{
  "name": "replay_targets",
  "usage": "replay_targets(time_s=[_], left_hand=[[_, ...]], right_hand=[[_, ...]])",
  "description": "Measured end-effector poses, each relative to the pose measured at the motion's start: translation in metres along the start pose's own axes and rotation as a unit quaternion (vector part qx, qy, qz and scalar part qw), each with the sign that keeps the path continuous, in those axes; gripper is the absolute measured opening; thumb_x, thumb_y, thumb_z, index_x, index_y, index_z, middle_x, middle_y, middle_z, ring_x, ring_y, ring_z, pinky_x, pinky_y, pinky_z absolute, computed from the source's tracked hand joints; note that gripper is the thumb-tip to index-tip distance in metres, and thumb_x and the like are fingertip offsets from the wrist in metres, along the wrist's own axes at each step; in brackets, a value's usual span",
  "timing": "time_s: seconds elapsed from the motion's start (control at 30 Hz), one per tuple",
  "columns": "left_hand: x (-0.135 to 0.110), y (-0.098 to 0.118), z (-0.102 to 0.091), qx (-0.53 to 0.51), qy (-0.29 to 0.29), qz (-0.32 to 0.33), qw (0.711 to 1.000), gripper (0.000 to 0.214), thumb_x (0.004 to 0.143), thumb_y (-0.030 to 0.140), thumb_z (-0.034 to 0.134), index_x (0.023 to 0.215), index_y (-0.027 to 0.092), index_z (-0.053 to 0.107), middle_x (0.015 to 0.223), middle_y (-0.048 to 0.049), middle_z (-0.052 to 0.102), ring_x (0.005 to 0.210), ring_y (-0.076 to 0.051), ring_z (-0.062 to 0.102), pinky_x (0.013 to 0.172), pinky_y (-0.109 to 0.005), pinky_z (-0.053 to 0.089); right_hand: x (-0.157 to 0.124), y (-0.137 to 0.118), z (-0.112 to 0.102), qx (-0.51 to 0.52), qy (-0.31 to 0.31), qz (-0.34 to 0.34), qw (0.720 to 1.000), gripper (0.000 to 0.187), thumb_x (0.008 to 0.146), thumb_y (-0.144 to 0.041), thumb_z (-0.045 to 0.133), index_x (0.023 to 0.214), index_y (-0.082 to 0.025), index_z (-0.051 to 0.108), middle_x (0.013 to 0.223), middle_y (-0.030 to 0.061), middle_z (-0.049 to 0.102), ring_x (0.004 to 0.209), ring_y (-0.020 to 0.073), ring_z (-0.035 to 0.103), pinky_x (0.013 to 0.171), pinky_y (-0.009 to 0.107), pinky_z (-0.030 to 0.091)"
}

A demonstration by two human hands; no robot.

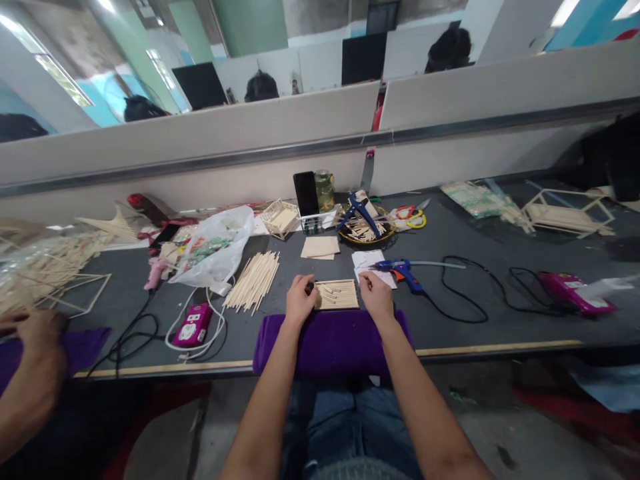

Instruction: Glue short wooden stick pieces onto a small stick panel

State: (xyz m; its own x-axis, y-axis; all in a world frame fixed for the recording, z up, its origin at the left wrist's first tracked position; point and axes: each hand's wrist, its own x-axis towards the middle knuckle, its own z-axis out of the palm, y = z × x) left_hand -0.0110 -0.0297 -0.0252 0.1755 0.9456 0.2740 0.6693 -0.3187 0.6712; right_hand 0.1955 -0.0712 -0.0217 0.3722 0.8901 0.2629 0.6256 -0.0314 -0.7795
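Straight in front of me, a small rectangular panel of wooden sticks (345, 294) with a raised rim lies by a rolled purple cloth (333, 340). Several short loose sticks rest inside it. My left hand (300, 300) is closed at the panel's left end, by a small dark thing that I cannot name. Just off the right end, my right hand (377, 298) has its fingers pinched together; what they hold, if anything, is too small to see. Beside that hand lies a blue glue gun (404, 273) with a glue stick in its back, its nozzle over white paper (367, 259).
Left of me lie a stick pile (253, 281), a plastic bag (215, 243) and a pink power box (193, 325) with cables. Behind are thin wooden sheets (321, 247), a basket (345, 235), scissors (416, 219) and a phone (306, 192). A co-worker's hand (37, 333) is at far left.
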Motion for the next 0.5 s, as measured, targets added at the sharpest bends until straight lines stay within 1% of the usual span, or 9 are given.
replay_targets(time_s=[0.13, 0.23, 0.3, 0.4, 0.5], left_hand=[[0.0009, 0.0011, 0.0018, 0.004, -0.003, -0.006, 1.0, 0.028, 0.077, 0.02, 0.054, 0.104, 0.017, 0.063, 0.096, -0.0042, 0.059, 0.064, -0.011, 0.056, 0.067, -0.026, 0.047], [0.0035, 0.0028, 0.003, -0.003, 0.002, -0.007, 1.0, 0.025, 0.077, 0.018, 0.055, 0.1, 0.017, 0.064, 0.093, -0.0037, 0.06, 0.065, -0.012, 0.056, 0.068, -0.026, 0.048], [0.0045, 0.0044, 0.0038, -0.012, 0.002, -0.006, 1.0, 0.023, 0.077, 0.018, 0.054, 0.098, 0.018, 0.065, 0.092, -0.0034, 0.06, 0.065, -0.012, 0.056, 0.068, -0.026, 0.048], [0.0041, 0.0065, 0.0044, -0.032, 0.007, -0.003, 0.999, 0.021, 0.078, 0.018, 0.054, 0.096, 0.018, 0.065, 0.091, -0.0034, 0.06, 0.066, -0.012, 0.057, 0.068, -0.026, 0.048], [0.0019, 0.0069, 0.0037, -0.048, 0.038, -0.008, 0.998, 0.018, 0.079, 0.018, 0.053, 0.091, 0.018, 0.066, 0.087, -0.0033, 0.062, 0.071, -0.013, 0.058, 0.07, -0.026, 0.047]], right_hand=[[-0.002, 0.0001, 0.0008, -0.064, -0.042, 0.002, 0.997, 0.027, 0.086, -0.026, 0.041, 0.092, -0.018, 0.067, 0.074, 0.006, 0.069, 0.069, 0.0183, 0.061, 0.063, 0.025, 0.039], [-0.0021, 0.0014, 0.0027, -0.095, -0.074, -0.026, 0.992, 0.028, 0.088, -0.025, 0.04, 0.089, -0.018, 0.067, 0.08, 0.0074, 0.069, 0.071, 0.0179, 0.06, 0.065, 0.026, 0.038], [-0.0021, 0.0028, 0.0039, -0.11, -0.072, -0.042, 0.99, 0.029, 0.088, -0.023, 0.039, 0.089, -0.017, 0.067, 0.085, 0.0088, 0.069, 0.076, 0.0182, 0.059, 0.067, 0.026, 0.038], [-0.0025, 0.0037, 0.0043, -0.129, -0.058, -0.038, 0.989, 0.028, 0.088, -0.021, 0.039, 0.091, -0.016, 0.067, 0.089, 0.0097, 0.068, 0.078, 0.0187, 0.059, 0.069, 0.027, 0.039], [-0.0018, 0.0006, 0.0022, -0.119, -0.037, -0.042, 0.991, 0.029, 0.088, -0.023, 0.039, 0.093, -0.017, 0.067, 0.092, 0.0101, 0.068, 0.082, 0.0198, 0.06, 0.073, 0.028, 0.041]])
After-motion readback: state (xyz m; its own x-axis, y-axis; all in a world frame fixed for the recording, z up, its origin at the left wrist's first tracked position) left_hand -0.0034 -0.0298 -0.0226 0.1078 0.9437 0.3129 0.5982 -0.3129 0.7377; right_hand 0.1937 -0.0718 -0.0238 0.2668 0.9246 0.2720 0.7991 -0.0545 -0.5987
